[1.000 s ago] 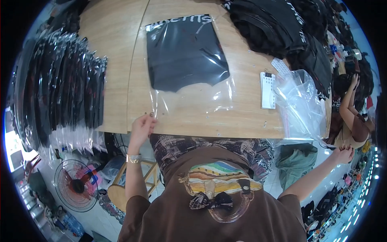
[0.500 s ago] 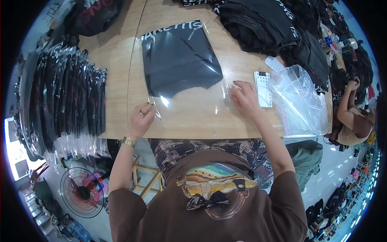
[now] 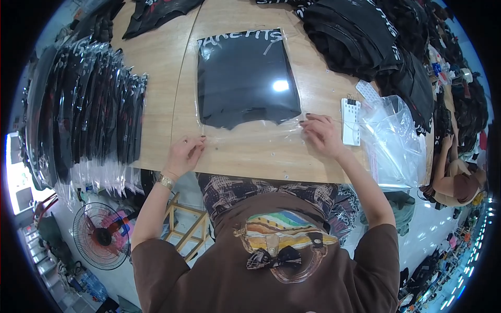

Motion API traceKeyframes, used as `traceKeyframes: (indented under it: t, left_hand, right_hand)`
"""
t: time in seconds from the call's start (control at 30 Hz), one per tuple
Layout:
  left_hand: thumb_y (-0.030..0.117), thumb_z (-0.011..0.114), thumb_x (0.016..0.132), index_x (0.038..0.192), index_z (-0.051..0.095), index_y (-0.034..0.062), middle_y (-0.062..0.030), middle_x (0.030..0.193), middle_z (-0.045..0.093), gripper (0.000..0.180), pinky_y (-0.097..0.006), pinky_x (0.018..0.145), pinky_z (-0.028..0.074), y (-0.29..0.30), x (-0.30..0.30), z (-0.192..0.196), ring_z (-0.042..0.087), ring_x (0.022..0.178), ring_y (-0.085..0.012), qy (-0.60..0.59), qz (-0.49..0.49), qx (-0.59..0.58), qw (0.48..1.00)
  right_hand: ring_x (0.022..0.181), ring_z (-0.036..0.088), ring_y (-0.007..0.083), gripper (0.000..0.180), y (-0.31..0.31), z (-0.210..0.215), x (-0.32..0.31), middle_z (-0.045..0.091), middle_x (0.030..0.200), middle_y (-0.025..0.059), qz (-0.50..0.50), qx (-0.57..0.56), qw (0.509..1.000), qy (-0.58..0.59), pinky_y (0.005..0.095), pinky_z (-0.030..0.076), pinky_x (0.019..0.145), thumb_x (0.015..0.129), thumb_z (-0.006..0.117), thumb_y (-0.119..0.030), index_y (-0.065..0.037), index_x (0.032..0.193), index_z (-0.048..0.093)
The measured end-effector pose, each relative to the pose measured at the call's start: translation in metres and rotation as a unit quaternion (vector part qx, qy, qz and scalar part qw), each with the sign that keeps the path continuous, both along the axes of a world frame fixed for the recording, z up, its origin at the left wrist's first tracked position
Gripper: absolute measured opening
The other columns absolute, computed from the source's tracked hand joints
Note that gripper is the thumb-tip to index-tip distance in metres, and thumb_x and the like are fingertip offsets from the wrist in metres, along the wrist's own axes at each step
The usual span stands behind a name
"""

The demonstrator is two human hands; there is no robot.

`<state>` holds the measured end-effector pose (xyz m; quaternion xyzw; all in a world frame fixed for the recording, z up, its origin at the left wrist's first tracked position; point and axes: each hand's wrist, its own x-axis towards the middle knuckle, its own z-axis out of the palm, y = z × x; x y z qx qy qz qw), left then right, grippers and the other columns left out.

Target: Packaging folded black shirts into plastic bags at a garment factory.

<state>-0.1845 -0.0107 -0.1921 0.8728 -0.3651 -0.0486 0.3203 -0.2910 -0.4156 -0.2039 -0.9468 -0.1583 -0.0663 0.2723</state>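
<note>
Garment [image 3: 246,78], black and folded flat with white lettering along its far edge, lies inside a clear plastic bag [image 3: 263,129] on a pale wooden table [image 3: 159,112]. It sits in front of the person and beyond both hands, roughly between them from side to side. The bag's near end is a bare strip of film past the garment's wavy lower edge, close to the fingertips.

The left hand [image 3: 186,155] is at the bag's near left corner, fingers curled and thumb drawn toward them. The right hand [image 3: 323,136] is at the near right corner, fingers bent and their tips at the film. Whether either hand pinches the plastic, I cannot tell.

Just right of the right hand lies a white card stack [image 3: 351,128] under a black clip, with loose clear bags [image 3: 394,148] beside it. A heap of dark clothes [image 3: 349,39] fills the table's far right. At the left, bagged black garments [image 3: 86,115] stand in a tight row. Below that row is a round fan [image 3: 104,237]; a co-worker [image 3: 462,185] is at the far right.
</note>
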Motion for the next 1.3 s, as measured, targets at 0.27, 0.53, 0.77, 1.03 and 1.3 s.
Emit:
traceKeyframes:
  t: [0.27, 0.53, 0.77, 1.03, 1.3]
  left_hand:
    - [0.01, 0.055, 0.085, 0.08, 0.057, 0.0011, 0.0032, 0.063, 0.053, 0.01, -0.019, 0.048, 0.035, -0.001, 0.012, -0.032, 0.045, 0.054, -0.0026, 0.265, 0.178, -0.141, 0.937]
    - [0.013, 0.055, 0.086, 0.078, 0.058, 0.0009, 0.0001, 0.064, 0.058, 0.015, -0.018, 0.046, 0.038, -0.006, 0.025, -0.021, 0.048, 0.05, -0.003, 0.381, 0.241, -0.125, 0.884]
    - [0.014, 0.058, 0.082, 0.076, 0.056, 0.0016, -0.0041, 0.067, 0.061, 0.014, -0.02, 0.04, 0.04, -0.013, 0.038, -0.017, 0.054, 0.047, -0.0073, 0.457, 0.284, -0.092, 0.838]
    - [0.008, 0.059, 0.078, 0.091, 0.047, 0.0006, -0.0072, 0.068, 0.059, 0.019, -0.019, 0.035, 0.039, -0.019, 0.034, -0.01, 0.057, 0.047, -0.0111, 0.449, 0.343, -0.118, 0.816]
    - [0.022, 0.06, 0.077, 0.116, 0.044, 0.0067, -0.0202, 0.121, 0.044, 0.045, -0.052, 0.092, 0.034, -0.067, 0.016, 0.028, 0.037, 0.119, -0.0328, -0.016, 0.317, 0.036, 0.948]
  right_hand:
    - [0.091, 0.054, 0.0262, 0.018, 0.003, 0.0, 0.031, 0.06, 0.084, 0.0118, -0.154, 0.103, 0.969, 0.162, 0.0362, 0.04, 0.081, 0.082, 0.051, -0.018, -0.006, 0.081, 0.064]
    - [0.065, 0.061, 0.0318, 0.026, 0.011, 0.015, 0.062, 0.063, 0.065, 0.0127, -0.212, 0.02, 0.946, 0.246, 0.0372, 0.048, 0.068, 0.081, 0.052, -0.026, -0.006, 0.075, 0.067]
    - [0.07, 0.062, 0.0312, 0.025, 0.012, 0.008, 0.07, 0.064, 0.07, 0.0148, -0.246, -0.061, 0.934, 0.252, 0.037, 0.049, 0.069, 0.077, 0.055, -0.028, -0.006, 0.077, 0.068]
    - [0.068, 0.063, 0.0258, 0.028, -0.015, 0.009, 0.068, 0.064, 0.07, 0.0153, -0.333, 0.204, 0.851, 0.352, 0.0325, 0.048, 0.063, 0.08, 0.058, -0.028, 0.0, 0.083, 0.06]
    - [0.088, 0.054, 0.0317, 0.045, 0.053, 0.003, 0.081, 0.056, 0.095, 0.0166, -0.347, -0.004, 0.937, -0.031, 0.0408, 0.042, 0.075, 0.081, 0.057, -0.035, -0.011, 0.116, 0.047]
